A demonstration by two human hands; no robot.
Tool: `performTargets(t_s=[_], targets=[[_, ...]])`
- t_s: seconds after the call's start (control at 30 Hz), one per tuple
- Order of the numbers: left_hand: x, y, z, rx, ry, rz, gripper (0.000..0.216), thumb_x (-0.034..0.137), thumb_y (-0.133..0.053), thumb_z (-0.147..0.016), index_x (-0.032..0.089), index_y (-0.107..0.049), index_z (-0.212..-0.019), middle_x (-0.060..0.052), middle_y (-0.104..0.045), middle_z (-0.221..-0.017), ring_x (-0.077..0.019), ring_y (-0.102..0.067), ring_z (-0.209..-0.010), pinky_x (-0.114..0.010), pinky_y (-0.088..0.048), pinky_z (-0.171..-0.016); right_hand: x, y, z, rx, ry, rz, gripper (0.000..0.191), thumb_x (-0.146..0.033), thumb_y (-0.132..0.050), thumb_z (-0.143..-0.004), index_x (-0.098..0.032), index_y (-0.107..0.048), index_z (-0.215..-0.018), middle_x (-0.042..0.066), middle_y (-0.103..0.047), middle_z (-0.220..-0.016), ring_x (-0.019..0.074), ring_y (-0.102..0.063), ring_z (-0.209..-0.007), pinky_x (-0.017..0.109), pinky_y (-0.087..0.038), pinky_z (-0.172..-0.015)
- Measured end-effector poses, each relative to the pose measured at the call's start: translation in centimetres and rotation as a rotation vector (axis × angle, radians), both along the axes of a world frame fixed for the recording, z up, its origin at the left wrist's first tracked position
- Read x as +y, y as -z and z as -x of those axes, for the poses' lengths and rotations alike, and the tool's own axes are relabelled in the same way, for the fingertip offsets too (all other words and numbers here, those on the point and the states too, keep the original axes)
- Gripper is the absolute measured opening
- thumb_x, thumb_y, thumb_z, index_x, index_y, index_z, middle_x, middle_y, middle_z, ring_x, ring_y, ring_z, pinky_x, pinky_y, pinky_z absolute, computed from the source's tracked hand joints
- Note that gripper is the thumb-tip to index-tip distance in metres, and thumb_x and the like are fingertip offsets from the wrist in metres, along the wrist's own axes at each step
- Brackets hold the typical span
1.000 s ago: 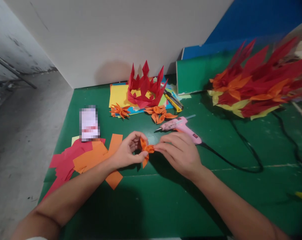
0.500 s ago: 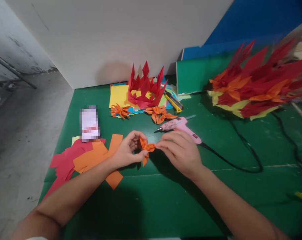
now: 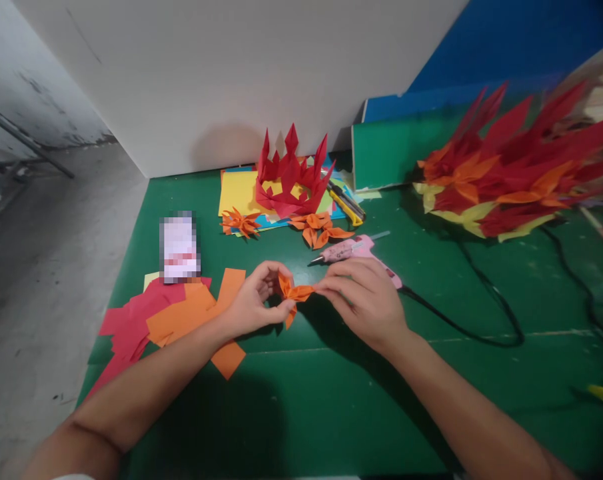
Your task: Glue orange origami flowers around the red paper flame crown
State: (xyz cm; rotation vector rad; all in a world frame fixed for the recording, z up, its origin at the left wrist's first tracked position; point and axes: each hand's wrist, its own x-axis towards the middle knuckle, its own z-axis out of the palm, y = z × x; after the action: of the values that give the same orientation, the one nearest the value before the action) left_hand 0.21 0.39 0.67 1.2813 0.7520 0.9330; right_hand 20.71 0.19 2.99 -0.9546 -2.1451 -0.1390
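Observation:
An orange folded paper flower (image 3: 292, 292) is held above the green table between both hands. My left hand (image 3: 257, 299) grips its left side, thumb in front and fingers curled behind. With thumb and fingertips pinched together, my right hand (image 3: 364, 300) has hold of the tip of the petal that points right. Just beyond the right hand lies a pink glue gun (image 3: 344, 251), its handle partly covered by that hand. Orange paper strips (image 3: 181, 317) and red paper strips (image 3: 131, 320) are spread by the left forearm.
Behind the hands are a red paper crown (image 3: 291, 193), two orange paper flowers (image 3: 241, 223) and a yellow cutter (image 3: 346, 205) on coloured sheets. A phone (image 3: 179, 247) stands at left. A large red-orange paper piece (image 3: 506, 167) and a black cord (image 3: 471, 333) occupy the right.
My right hand has moved slightly right, still pinching the petal tip, and the petal points out a little farther. My left hand stays in place.

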Motion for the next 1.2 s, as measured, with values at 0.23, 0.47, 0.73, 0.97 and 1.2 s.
performTargets(t_s=[0.23, 0.47, 0.73, 0.97, 1.2], targets=[[-0.3, 0.2, -0.1, 0.132, -0.027, -0.050, 0.036, 0.023, -0.070, -0.071, 0.020, -0.047, -0.099, 0.001, -0.054, -0.081, -0.0086, -0.055, -0.070, -0.024, -0.046, -0.069, -0.6, 0.3, 0.5, -0.010, -0.031, 0.083, 0.006, -0.022, -0.062, -0.086, -0.023, -0.067, -0.086, 0.000, -0.067, -0.083, 0.0151, -0.056, -0.083, 0.034, -0.037, -0.078], [-0.4, 0.4, -0.3, 0.151, -0.005, -0.071, 0.034, 0.024, -0.070, -0.074, 0.020, -0.049, -0.100, 0.001, -0.056, -0.080, -0.0097, -0.056, -0.072, -0.024, -0.046, -0.071, -0.8, 0.3, 1.0, -0.030, -0.041, 0.083, 0.011, -0.020, -0.059, -0.087, -0.023, -0.065, -0.078, -0.001, -0.067, -0.081, 0.0143, -0.054, -0.082, 0.034, -0.033, -0.077], [-0.3, 0.6, -0.2, 0.079, 0.054, -0.003, 0.041, 0.031, -0.076, -0.071, 0.019, -0.051, -0.101, 0.001, -0.056, -0.081, -0.0101, -0.057, -0.074, -0.025, -0.046, -0.071, -1.2, 0.1, 1.4, -0.092, -0.077, 0.069, 0.014, -0.012, -0.053, -0.084, -0.021, -0.063, -0.078, 0.000, -0.067, -0.087, 0.0157, -0.055, -0.086, 0.036, -0.030, -0.079], [0.0, 0.2, 0.0, 0.024, 0.020, 0.069, 0.041, 0.030, -0.077, -0.071, 0.020, -0.050, -0.100, 0.000, -0.055, -0.085, -0.0093, -0.057, -0.076, -0.027, -0.048, -0.075, -0.6, 0.1, 0.8, -0.057, -0.024, 0.062, 0.012, -0.018, -0.058, -0.087, -0.024, -0.064, -0.078, -0.002, -0.069, -0.082, 0.0162, -0.054, -0.086, 0.037, -0.030, -0.080], [0.1, 0.3, 0.1, 0.046, 0.003, -0.025, 0.038, 0.025, -0.072, -0.077, 0.022, -0.049, -0.107, -0.002, -0.059, -0.091, -0.0102, -0.058, -0.078, -0.025, -0.048, -0.073, -0.2, -0.1, 0.1, -0.104, 0.034, 0.003, 0.018, -0.017, -0.058, -0.087, -0.022, -0.063, -0.071, -0.001, -0.069, -0.081, 0.0158, -0.055, -0.085, 0.036, -0.028, -0.077]])
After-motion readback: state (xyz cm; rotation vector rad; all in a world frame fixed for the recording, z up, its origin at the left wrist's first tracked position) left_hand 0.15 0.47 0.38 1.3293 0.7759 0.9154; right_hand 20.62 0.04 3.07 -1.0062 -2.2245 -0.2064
